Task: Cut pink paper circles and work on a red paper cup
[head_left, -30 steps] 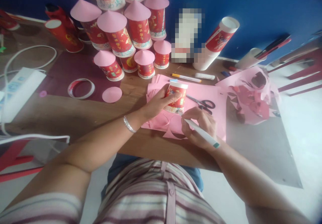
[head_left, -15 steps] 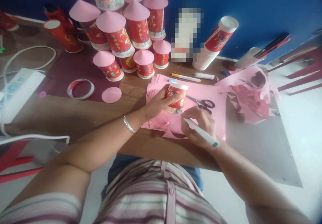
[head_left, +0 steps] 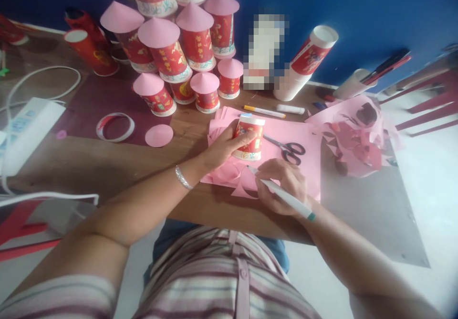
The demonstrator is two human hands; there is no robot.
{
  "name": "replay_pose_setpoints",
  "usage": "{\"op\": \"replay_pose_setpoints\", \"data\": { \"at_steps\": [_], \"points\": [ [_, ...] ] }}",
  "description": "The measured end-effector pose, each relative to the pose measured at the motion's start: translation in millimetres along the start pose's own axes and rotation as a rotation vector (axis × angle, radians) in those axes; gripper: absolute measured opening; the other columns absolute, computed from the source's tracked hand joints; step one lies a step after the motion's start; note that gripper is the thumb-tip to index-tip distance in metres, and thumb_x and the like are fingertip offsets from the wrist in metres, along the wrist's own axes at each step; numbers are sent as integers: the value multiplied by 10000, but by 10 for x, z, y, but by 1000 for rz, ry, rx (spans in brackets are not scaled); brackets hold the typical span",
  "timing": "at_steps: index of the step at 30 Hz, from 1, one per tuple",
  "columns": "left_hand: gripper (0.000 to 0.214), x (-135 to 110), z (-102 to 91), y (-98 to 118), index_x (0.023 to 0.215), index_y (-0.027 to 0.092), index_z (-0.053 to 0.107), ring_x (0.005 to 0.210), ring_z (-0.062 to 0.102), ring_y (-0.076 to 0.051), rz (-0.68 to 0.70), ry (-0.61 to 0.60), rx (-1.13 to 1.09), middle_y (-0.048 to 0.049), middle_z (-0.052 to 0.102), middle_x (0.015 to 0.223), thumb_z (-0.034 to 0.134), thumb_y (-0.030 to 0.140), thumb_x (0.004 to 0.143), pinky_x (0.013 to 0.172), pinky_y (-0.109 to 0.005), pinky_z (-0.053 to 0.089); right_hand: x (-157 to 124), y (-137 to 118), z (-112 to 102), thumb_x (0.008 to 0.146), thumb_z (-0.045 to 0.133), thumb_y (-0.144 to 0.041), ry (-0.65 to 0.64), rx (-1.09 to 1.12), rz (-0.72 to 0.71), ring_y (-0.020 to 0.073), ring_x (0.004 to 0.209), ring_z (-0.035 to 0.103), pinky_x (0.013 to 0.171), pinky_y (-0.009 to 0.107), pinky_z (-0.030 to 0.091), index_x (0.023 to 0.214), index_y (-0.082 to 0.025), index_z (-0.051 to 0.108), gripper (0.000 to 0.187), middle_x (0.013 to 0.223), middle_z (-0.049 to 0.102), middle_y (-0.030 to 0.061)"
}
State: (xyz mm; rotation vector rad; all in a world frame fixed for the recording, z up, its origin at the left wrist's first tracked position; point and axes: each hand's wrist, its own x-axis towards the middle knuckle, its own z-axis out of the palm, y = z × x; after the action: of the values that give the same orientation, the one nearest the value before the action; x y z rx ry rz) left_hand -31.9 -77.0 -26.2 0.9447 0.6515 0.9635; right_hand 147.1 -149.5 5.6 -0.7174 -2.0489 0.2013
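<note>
My left hand (head_left: 224, 146) is wrapped round a small red paper cup (head_left: 249, 137) that stands upside down on a sheet of pink paper (head_left: 282, 168). Just in front of the cup, my right hand (head_left: 281, 185) grips a white pen (head_left: 286, 196) with a green end, its tip over the pink paper a little clear of the cup's rim. Black-handled scissors (head_left: 288, 148) lie on the paper to the right of the cup.
Several red cups with pink cone lids (head_left: 179, 51) are stacked at the back. A pink paper disc (head_left: 159, 135) and a cut ring (head_left: 115, 126) lie left. A marker (head_left: 264, 111), a glue stick (head_left: 290, 109), pink scraps (head_left: 354, 135) and a power strip (head_left: 25, 130) surround the work.
My right hand and the pen have drawn back a little from the cup's base toward me. The left hand keeps its hold on the cup.
</note>
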Motion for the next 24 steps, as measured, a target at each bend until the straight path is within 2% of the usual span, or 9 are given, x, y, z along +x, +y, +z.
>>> {"op": "replay_pose_setpoints", "data": {
  "at_steps": [4,6,12,20,24],
  "points": [
    [478,-1,5,15,1119,211,587,1003,663,-201,-5,5,-19,-48,684,1074,818,538,858,910,-365,528,-2,-7,6,844,619,-40,6,47,-14,174,698,730,742,366,704,1043,-241,595,284,777,687,-22],
    [460,-2,9,20,1093,214,583,992,664,-194,-10,13,-34,-41,685,1058,820,531,858,901,-354,532,-9,-7,12,841,621,-35,4,51,-9,169,692,729,764,372,712,1040,-240,593,286,778,689,-23],
    [430,-6,6,12,1095,220,603,1010,681,-206,-4,8,-52,-48,703,1052,780,546,880,923,-362,541,-24,-3,22,851,604,-46,17,28,14,170,697,728,747,377,715,1033,-249,590,273,775,681,-24],
    [396,-33,-9,79,1199,203,601,1069,698,-265,-13,-80,-56,-84,714,1123,690,434,889,967,-450,544,-19,12,12,849,608,-34,9,19,6,167,688,725,658,322,676,1030,-240,578,276,777,682,-10],
    [420,-28,1,94,1180,199,602,1066,695,-254,-10,-73,-60,-83,713,1127,743,436,863,959,-426,545,-22,19,4,850,607,-41,16,28,0,169,684,723,692,340,682,1037,-238,584,273,778,683,-11]
  ]
}}
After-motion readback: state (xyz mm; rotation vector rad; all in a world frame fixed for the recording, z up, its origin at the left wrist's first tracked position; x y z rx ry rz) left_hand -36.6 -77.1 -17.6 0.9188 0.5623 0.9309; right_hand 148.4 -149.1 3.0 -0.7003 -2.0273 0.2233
